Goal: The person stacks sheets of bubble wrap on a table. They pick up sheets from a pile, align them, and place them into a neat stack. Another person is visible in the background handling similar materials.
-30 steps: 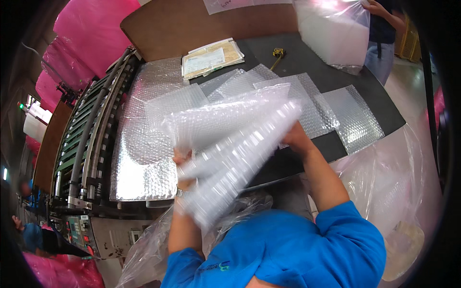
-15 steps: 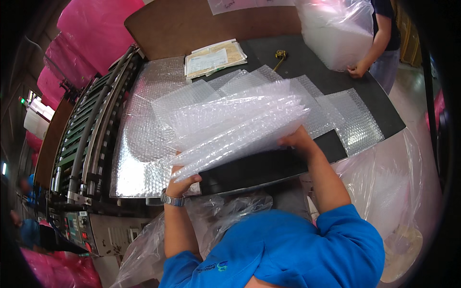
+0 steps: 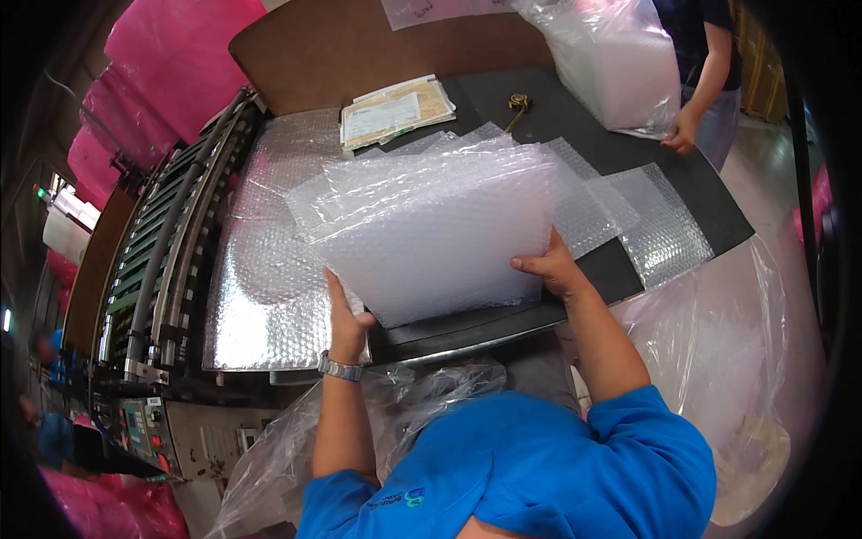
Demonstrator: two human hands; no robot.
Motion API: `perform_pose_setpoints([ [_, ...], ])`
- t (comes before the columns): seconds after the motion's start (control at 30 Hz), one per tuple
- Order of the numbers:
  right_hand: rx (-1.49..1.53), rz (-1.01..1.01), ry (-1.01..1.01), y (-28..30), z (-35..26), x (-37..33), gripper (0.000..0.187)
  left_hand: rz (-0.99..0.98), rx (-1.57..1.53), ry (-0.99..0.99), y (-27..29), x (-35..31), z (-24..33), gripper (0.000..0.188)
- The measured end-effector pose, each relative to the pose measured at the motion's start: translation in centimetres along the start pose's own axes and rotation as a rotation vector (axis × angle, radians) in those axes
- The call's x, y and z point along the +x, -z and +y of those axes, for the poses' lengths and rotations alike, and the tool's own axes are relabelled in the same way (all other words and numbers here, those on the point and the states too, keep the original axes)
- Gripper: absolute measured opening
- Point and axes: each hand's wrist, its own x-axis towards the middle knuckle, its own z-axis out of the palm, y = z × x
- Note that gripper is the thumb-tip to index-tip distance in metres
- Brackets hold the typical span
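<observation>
A thick stack of clear bubble wrap sheets [image 3: 440, 242] stands tilted on the dark table, its lower edge near the table's front. At its left side my left hand [image 3: 346, 316] supports the edge, fingers stretched up along it and the thumb apart. My right hand [image 3: 555, 267] grips the right edge, with the thumb in front and the other fingers partly hidden behind. Loose bubble wrap pieces [image 3: 666, 226] lie to the right of the stack, and others show behind it. A wide bubble wrap sheet [image 3: 260, 225] covers the table's left part.
Papers [image 3: 395, 112] and a yellow-black tape measure [image 3: 518, 103] lie farther back on the table [image 3: 485, 81]. A roller conveyor [image 3: 171, 234] runs along the left. At the far right, another person's hand [image 3: 684, 132] touches a filled clear plastic bag [image 3: 620, 76]. Clear plastic film hangs below the front edge.
The stack has swung from a slanted, fanned position to a more upright one, its broad face toward me. My left hand has moved slightly up and right. The other person's bag has shifted left.
</observation>
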Motion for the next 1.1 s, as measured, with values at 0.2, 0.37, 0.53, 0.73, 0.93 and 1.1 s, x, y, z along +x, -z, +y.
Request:
perform_pose_setpoints([
  [0.2,0.057,-0.076,0.026,-0.5,-2.2,-0.6,0.079,0.348,-0.502,-0.377,1.5,0.0,0.9,0.109],
  [0.37,-0.044,-0.239,0.033,0.8,-1.7,-0.3,0.077,0.07,-0.081,0.126,1.9,-2.3,-2.0,0.109],
  [0.53,0.054,-0.103,-0.118,2.1,0.2,-0.2,0.074,0.0,-0.417,0.062,0.2,-1.9,-1.1,0.109],
  [0.73,-0.083,-0.064,-0.042,0.6,-0.9,-0.3,0.069,0.108,0.076,0.203,-1.7,-2.9,-0.6,0.095],
  [0.93,-0.053,-0.179,-0.087,0.3,-2.1,-0.9,0.071,0.295,-0.625,-0.155,-2.4,-2.9,-0.4,0.071],
  [1.1,-0.26,-0.143,-0.009,0.4,-0.1,-0.8,0.07,0.18,-0.017,0.131,-0.6,-3.9,-2.2,0.068],
])
